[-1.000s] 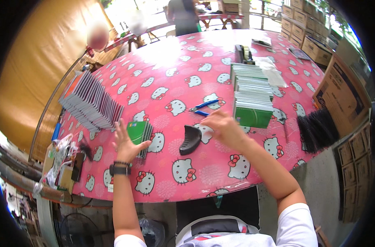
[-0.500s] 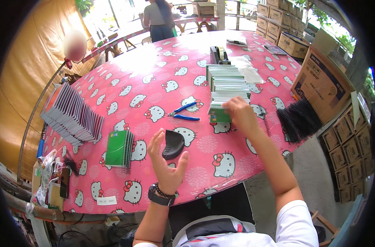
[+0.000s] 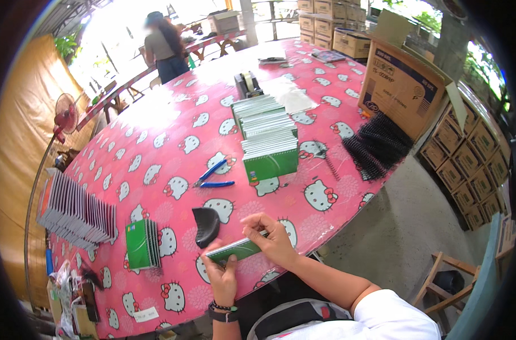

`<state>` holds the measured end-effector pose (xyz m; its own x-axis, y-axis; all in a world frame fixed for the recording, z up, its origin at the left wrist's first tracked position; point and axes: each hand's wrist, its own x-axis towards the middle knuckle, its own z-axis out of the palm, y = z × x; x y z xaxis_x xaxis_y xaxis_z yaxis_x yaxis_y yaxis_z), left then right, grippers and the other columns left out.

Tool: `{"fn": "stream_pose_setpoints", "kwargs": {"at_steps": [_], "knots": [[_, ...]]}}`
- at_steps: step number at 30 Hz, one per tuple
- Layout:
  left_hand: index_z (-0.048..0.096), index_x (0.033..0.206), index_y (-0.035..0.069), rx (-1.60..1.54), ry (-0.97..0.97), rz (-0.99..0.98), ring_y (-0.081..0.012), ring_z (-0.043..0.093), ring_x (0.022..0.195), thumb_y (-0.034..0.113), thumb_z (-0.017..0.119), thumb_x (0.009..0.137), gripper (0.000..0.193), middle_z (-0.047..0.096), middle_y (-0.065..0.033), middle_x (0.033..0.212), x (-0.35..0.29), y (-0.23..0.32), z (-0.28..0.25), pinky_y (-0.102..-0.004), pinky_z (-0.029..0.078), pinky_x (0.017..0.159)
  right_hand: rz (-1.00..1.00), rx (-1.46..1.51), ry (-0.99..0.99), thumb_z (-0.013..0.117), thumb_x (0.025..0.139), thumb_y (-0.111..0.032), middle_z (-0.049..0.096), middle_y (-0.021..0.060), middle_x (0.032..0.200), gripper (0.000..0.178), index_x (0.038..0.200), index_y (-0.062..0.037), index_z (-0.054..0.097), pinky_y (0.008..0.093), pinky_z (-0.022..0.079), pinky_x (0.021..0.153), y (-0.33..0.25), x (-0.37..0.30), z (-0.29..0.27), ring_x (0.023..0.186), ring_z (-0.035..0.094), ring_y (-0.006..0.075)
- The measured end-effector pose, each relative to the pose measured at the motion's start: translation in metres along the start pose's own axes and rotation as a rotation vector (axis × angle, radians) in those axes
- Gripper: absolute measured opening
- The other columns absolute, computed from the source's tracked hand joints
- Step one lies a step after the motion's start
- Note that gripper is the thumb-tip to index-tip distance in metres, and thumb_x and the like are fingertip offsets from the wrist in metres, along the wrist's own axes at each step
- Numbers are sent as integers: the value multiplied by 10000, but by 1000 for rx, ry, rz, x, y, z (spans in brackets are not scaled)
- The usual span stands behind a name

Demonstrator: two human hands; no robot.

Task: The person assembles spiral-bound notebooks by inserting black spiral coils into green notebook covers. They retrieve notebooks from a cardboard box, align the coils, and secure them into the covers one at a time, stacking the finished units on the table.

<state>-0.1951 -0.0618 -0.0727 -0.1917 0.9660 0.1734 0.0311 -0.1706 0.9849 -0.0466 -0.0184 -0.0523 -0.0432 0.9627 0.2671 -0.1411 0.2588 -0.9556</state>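
Observation:
Close to my body, my left hand [image 3: 221, 277] grips one end of a thin green notebook [image 3: 241, 249], thumb on its cover. At the other end, the bent fingers of my right hand [image 3: 269, 241] hold it too. A black curved piece [image 3: 206, 228] lies just beyond my left fingers. Farther off are blue-handled cutting pliers [image 3: 215, 180] and a long row of green notebooks [image 3: 272, 164] standing on edge. On the left sits a small stack of spiral-bound green notebooks [image 3: 141, 243]. Black spiral coils [image 3: 377, 147] lie heaped at the right, a single coil [image 3: 331, 169] beside them.
A leaning pile of spiral-bound books [image 3: 79, 212] stands at the table's left edge. Behind the row are a tape dispenser [image 3: 248, 85] and clear plastic sheets [image 3: 292, 96]. An open carton [image 3: 402, 88] rises at the right. A wooden stool [image 3: 447, 283] stands below; a person [image 3: 166, 51] stands far back.
My right hand has come from the row toward my body with a green notebook. My left hand, open and empty before, now grips it too. The view has turned rightward.

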Motion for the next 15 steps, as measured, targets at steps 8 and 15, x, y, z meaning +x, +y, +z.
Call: {"fn": "stream_pose_setpoints", "kwargs": {"at_steps": [8, 15], "knots": [[637, 1156, 97, 933, -101, 638, -181, 578, 884, 37, 615, 783, 379, 635, -54, 1023, -7, 34, 17, -348, 355, 854, -370, -284, 158, 549, 897, -171, 662, 88, 924, 173, 922, -28, 643, 313, 481, 724, 13, 78, -91, 828, 610, 164], [706, 1061, 135, 922, -67, 630, -154, 576, 811, 10, 595, 760, 344, 650, -3, 903, -11, 50, 5, -319, 342, 767, -244, -1329, 346, 653, 805, -116, 660, 145, 837, 138, 897, -14, 651, 354, 505, 658, 46, 152, -232, 682, 633, 259]]}}
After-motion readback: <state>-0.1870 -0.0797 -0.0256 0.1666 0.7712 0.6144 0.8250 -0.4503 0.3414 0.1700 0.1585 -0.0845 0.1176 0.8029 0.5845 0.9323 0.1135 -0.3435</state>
